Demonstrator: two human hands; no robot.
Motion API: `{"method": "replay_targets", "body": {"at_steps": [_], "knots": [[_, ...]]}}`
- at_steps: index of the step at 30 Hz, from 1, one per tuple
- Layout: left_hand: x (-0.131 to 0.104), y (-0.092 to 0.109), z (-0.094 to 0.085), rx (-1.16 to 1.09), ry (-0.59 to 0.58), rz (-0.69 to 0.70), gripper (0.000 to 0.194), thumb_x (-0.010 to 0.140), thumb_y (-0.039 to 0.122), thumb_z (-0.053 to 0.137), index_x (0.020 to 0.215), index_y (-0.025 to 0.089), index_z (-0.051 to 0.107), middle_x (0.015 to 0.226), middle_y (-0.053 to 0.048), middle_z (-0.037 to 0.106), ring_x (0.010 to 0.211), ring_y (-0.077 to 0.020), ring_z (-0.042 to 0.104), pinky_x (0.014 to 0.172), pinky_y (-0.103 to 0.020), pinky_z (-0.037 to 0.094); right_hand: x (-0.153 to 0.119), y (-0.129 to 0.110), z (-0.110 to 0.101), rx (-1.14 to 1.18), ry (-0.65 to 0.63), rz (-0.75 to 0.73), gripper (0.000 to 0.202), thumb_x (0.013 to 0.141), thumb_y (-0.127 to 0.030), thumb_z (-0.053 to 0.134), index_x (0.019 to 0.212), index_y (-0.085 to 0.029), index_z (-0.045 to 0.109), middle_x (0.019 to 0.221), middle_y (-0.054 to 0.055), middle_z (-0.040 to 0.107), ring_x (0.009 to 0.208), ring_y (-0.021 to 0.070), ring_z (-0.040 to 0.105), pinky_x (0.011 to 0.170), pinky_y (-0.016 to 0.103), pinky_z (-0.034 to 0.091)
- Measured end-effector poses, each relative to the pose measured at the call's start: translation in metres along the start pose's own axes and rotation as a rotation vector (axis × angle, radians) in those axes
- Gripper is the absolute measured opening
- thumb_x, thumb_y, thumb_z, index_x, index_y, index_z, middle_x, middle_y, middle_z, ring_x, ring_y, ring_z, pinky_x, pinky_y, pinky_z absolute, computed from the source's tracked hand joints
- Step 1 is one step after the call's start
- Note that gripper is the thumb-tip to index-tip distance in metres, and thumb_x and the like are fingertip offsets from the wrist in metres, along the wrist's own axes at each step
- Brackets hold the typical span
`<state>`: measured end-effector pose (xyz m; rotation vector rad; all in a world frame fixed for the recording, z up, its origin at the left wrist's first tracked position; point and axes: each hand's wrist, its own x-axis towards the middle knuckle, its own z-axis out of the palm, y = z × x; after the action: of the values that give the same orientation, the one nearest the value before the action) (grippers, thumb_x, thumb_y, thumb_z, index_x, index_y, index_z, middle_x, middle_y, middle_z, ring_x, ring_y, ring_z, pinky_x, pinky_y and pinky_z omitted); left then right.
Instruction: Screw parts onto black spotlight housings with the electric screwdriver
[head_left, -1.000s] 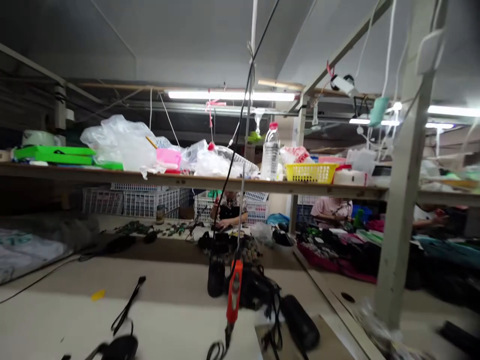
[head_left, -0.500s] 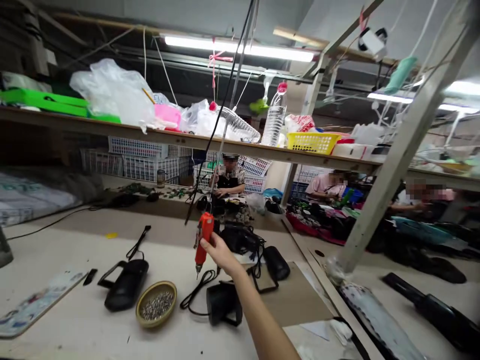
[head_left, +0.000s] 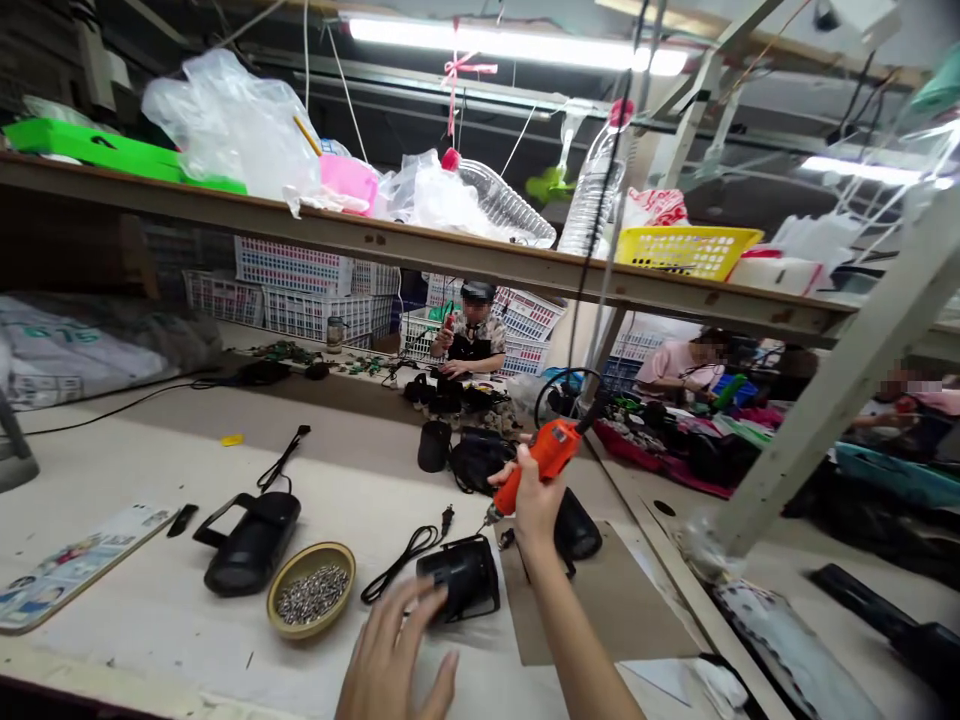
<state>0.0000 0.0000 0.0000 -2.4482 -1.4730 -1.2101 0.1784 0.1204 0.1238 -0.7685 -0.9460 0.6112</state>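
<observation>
My right hand (head_left: 538, 500) is wrapped round an orange electric screwdriver (head_left: 551, 455), which is tilted with its bit down to the left. The bit points toward a black cylindrical device (head_left: 461, 580) with a bracket. My left hand (head_left: 397, 650) is empty, fingers spread, just in front of that device; its fingertips are slightly blurred and I cannot tell whether they touch it. Left of my left hand sits a yellowish bowl (head_left: 311, 590) of small metal screws. Another black device (head_left: 253, 545) with a handle and cord lies beyond the bowl's left side.
More black devices (head_left: 433, 446) stand behind, beside a brown cardboard sheet (head_left: 600, 610). A patterned board (head_left: 82, 570) lies at the left. A shelf (head_left: 360, 240) crosses overhead, and a slanted post (head_left: 832, 400) rises at the right. People sit at work beyond.
My left hand has come into view at the bottom. My right hand has moved right with the screwdriver, which now tilts instead of hanging nearly upright. The camera view has shifted.
</observation>
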Motion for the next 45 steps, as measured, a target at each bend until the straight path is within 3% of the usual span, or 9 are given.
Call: {"method": "replay_targets", "body": {"at_steps": [4,7,10,14,16,24,32,39,45], "knots": [[0.046,-0.016,0.045,0.001,-0.201,-0.111,0.086,0.075,0.028,0.077,0.153,0.036,0.041,0.144,-0.014,0.056,0.124,-0.0362,0.062,0.099,-0.053,0.054,0.012,-0.009,-0.001,0.091,0.054,0.028,0.036,0.084,-0.051,0.067,0.097,-0.019,0.055,0.049,-0.008,0.052,0.039,0.0138,0.051,0.043,0.023,0.043],[0.045,-0.018,0.057,-0.024,-0.245,-0.214,0.099,0.068,0.018,0.080,0.155,0.036,0.036,0.133,-0.012,0.061,0.113,-0.0314,0.067,0.094,-0.044,0.057,0.019,-0.012,-0.001,0.140,0.044,0.066,0.031,0.082,-0.048,0.066,0.085,-0.019,0.055,0.046,-0.007,0.051,0.037,0.0129,0.048,0.040,0.022,0.040],[0.029,-0.018,0.056,-0.050,-0.197,-0.114,0.115,0.056,-0.002,0.078,0.154,0.039,0.035,0.134,-0.009,0.058,0.122,-0.0294,0.063,0.100,-0.038,0.055,0.020,-0.013,-0.004,0.172,0.015,0.094,0.028,0.079,-0.046,0.066,0.084,-0.020,0.056,0.045,-0.006,0.051,0.037,0.0135,0.048,0.039,0.022,0.038],[0.010,-0.025,0.046,-0.034,-0.112,0.139,0.092,0.068,-0.008,0.064,0.144,0.042,0.050,0.143,-0.008,0.054,0.136,-0.0296,0.052,0.108,-0.040,0.051,0.008,-0.015,-0.009,0.216,-0.097,0.193,0.028,0.077,-0.046,0.066,0.083,-0.021,0.057,0.044,-0.006,0.051,0.035,0.0142,0.048,0.036,0.022,0.037],[0.005,-0.030,0.042,-0.045,-0.080,0.178,0.078,0.076,-0.005,0.057,0.141,0.039,0.055,0.143,-0.008,0.052,0.141,-0.0298,0.047,0.109,-0.042,0.051,-0.002,-0.016,-0.009,0.242,-0.156,0.246,0.028,0.077,-0.047,0.065,0.083,-0.021,0.058,0.044,-0.005,0.050,0.034,0.0137,0.047,0.036,0.021,0.037],[-0.006,-0.035,0.043,-0.091,-0.039,0.108,0.071,0.078,-0.010,0.045,0.133,0.032,0.061,0.143,-0.010,0.051,0.149,-0.0294,0.037,0.110,-0.039,0.050,-0.031,-0.015,0.010,0.314,-0.251,0.268,0.026,0.080,-0.047,0.062,0.079,-0.022,0.057,0.042,-0.006,0.049,0.033,0.0116,0.045,0.035,0.019,0.036],[-0.008,-0.032,0.037,-0.125,-0.088,0.086,0.080,0.077,-0.014,0.040,0.140,0.032,0.055,0.148,-0.010,0.047,0.150,-0.0292,0.036,0.111,-0.040,0.050,-0.034,-0.007,0.021,0.284,-0.294,0.284,0.024,0.080,-0.045,0.063,0.080,-0.022,0.057,0.042,-0.006,0.049,0.032,0.0116,0.046,0.034,0.019,0.037],[-0.009,-0.029,0.034,-0.143,-0.119,0.085,0.077,0.079,-0.014,0.035,0.139,0.031,0.054,0.158,-0.012,0.025,0.147,-0.0266,0.038,0.111,-0.038,0.049,-0.037,-0.002,0.027,0.249,-0.330,0.290,0.024,0.080,-0.044,0.064,0.079,-0.021,0.057,0.042,-0.007,0.049,0.030,0.0118,0.045,0.033,0.019,0.036],[-0.017,-0.037,0.042,-0.175,-0.160,0.105,0.083,0.076,-0.009,0.040,0.146,0.035,0.047,0.154,-0.012,0.030,0.145,-0.0275,0.039,0.108,-0.043,0.051,-0.030,0.004,0.036,0.206,-0.412,0.375,0.026,0.078,-0.044,0.062,0.073,-0.020,0.054,0.039,-0.007,0.047,0.028,0.0112,0.042,0.030,0.019,0.033]]}}
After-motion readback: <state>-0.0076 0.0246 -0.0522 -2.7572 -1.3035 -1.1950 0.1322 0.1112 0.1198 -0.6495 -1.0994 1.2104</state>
